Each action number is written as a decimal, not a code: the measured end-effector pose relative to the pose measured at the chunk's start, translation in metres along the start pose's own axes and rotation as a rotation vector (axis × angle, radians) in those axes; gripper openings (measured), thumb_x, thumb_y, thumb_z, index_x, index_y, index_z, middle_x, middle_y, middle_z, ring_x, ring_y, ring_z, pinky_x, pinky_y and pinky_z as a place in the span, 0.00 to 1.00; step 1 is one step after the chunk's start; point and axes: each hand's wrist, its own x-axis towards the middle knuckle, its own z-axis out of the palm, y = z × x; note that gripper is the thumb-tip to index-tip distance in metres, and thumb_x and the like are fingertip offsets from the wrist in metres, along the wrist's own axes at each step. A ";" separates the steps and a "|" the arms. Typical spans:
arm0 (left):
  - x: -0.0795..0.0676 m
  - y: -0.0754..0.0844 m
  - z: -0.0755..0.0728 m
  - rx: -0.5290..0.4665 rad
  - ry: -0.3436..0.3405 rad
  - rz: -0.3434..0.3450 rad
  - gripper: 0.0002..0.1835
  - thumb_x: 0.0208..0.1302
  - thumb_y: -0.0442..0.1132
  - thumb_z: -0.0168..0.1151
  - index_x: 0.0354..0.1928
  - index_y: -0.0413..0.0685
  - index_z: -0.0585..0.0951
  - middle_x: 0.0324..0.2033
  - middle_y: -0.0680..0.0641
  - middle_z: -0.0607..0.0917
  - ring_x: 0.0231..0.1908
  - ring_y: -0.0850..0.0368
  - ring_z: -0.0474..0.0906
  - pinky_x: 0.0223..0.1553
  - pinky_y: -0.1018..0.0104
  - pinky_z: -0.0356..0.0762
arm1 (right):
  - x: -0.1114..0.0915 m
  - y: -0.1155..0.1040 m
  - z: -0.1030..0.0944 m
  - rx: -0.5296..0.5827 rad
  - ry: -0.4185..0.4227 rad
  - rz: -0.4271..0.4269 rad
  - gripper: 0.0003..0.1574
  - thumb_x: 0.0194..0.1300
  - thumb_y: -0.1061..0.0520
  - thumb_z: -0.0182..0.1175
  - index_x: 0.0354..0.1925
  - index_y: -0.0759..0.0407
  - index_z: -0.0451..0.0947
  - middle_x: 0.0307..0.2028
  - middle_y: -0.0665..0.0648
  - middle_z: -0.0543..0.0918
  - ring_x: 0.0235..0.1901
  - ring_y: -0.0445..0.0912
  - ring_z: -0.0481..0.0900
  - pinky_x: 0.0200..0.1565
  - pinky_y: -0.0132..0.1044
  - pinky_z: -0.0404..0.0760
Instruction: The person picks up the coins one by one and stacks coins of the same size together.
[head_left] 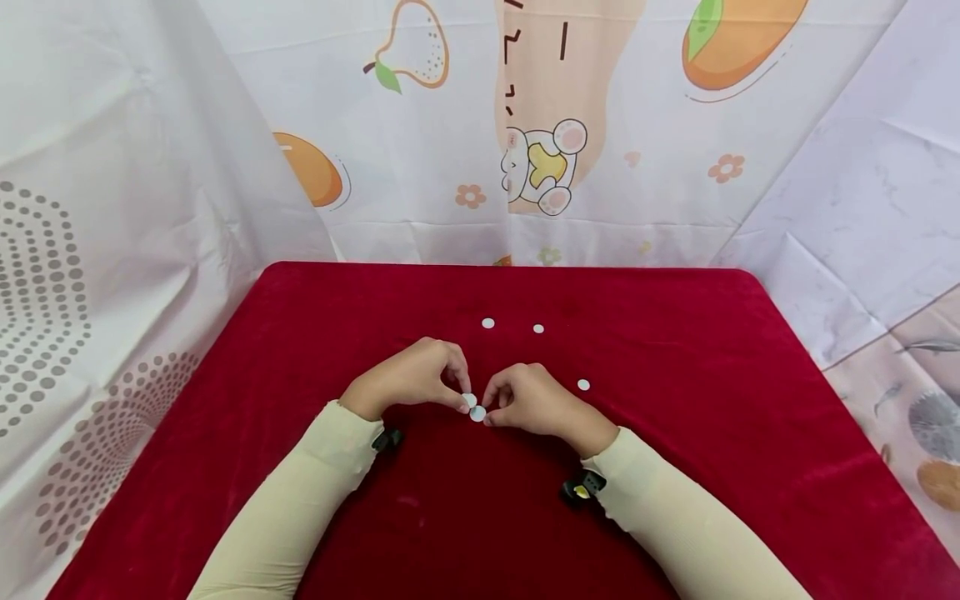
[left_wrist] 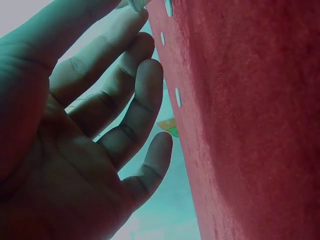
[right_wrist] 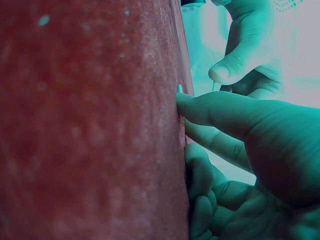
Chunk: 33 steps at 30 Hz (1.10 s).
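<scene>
Between the thumb and index finger of my left hand is a small flat white disc, raised off the cloth; its edge shows at the top of the left wrist view. The other left fingers spread loosely in that view. Right beside it, a second white disc is at the cloth, and my right hand pinches its right edge with thumb and index finger. In the right wrist view this disc stands out past the right thumb tip, and the remaining right fingers are curled. In the head view the two discs look nearly touching.
Three more white discs lie apart on the red cloth: one at the back, one to its right, and one beyond the right hand. The red-covered table ends at a printed white curtain behind.
</scene>
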 end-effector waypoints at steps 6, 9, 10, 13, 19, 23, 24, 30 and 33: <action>0.001 0.001 0.003 0.026 -0.028 -0.010 0.07 0.52 0.45 0.83 0.30 0.62 0.91 0.36 0.62 0.85 0.40 0.58 0.80 0.43 0.66 0.80 | 0.000 0.000 0.000 -0.006 -0.003 -0.010 0.07 0.56 0.53 0.78 0.32 0.45 0.88 0.19 0.42 0.81 0.21 0.37 0.76 0.27 0.32 0.76; 0.002 0.002 0.004 0.027 -0.035 -0.006 0.07 0.52 0.45 0.83 0.30 0.62 0.91 0.36 0.62 0.85 0.39 0.59 0.80 0.43 0.66 0.80 | 0.000 0.000 0.000 -0.007 -0.006 -0.009 0.06 0.57 0.53 0.78 0.32 0.45 0.88 0.20 0.42 0.82 0.21 0.37 0.77 0.27 0.32 0.76; 0.002 0.002 0.005 0.029 -0.037 -0.007 0.07 0.52 0.45 0.83 0.30 0.61 0.91 0.36 0.62 0.85 0.39 0.59 0.80 0.42 0.66 0.80 | 0.000 0.000 -0.001 -0.007 -0.006 -0.008 0.06 0.57 0.53 0.78 0.32 0.45 0.88 0.20 0.42 0.82 0.21 0.37 0.77 0.27 0.32 0.77; 0.002 0.003 0.006 0.035 -0.045 -0.020 0.07 0.52 0.45 0.83 0.30 0.61 0.90 0.36 0.62 0.85 0.39 0.59 0.79 0.43 0.65 0.80 | -0.001 0.000 -0.001 -0.004 -0.005 -0.011 0.06 0.57 0.54 0.78 0.32 0.46 0.88 0.20 0.42 0.82 0.21 0.37 0.77 0.27 0.32 0.77; 0.003 0.003 0.009 0.061 -0.052 -0.020 0.08 0.51 0.46 0.84 0.30 0.62 0.90 0.35 0.63 0.84 0.38 0.61 0.79 0.42 0.66 0.80 | 0.001 0.001 0.000 -0.016 0.003 -0.012 0.07 0.56 0.53 0.79 0.32 0.44 0.88 0.20 0.42 0.81 0.21 0.36 0.76 0.27 0.32 0.77; 0.004 0.002 0.010 0.075 -0.055 -0.003 0.08 0.51 0.46 0.84 0.30 0.63 0.90 0.35 0.63 0.84 0.37 0.62 0.79 0.41 0.67 0.80 | 0.002 0.002 0.001 -0.028 0.009 -0.022 0.07 0.56 0.53 0.79 0.31 0.43 0.88 0.19 0.41 0.81 0.21 0.36 0.76 0.27 0.31 0.76; 0.004 0.002 0.010 0.077 -0.057 -0.002 0.08 0.51 0.46 0.84 0.30 0.63 0.90 0.34 0.62 0.85 0.37 0.62 0.79 0.41 0.67 0.80 | 0.002 0.003 0.001 -0.028 0.009 -0.024 0.07 0.56 0.53 0.79 0.31 0.43 0.88 0.19 0.41 0.81 0.21 0.36 0.76 0.26 0.31 0.76; 0.005 0.003 0.011 0.089 -0.066 0.002 0.08 0.51 0.46 0.84 0.30 0.62 0.90 0.34 0.61 0.85 0.37 0.62 0.78 0.41 0.67 0.79 | 0.002 0.003 0.001 -0.031 0.008 -0.025 0.08 0.55 0.53 0.79 0.31 0.43 0.88 0.19 0.41 0.81 0.21 0.35 0.76 0.26 0.31 0.76; 0.005 0.004 0.012 0.086 -0.069 0.000 0.08 0.52 0.46 0.83 0.30 0.62 0.91 0.34 0.61 0.85 0.37 0.62 0.78 0.41 0.67 0.79 | 0.002 0.003 0.001 -0.027 0.009 -0.026 0.08 0.55 0.53 0.79 0.31 0.44 0.88 0.19 0.41 0.81 0.21 0.36 0.76 0.26 0.31 0.76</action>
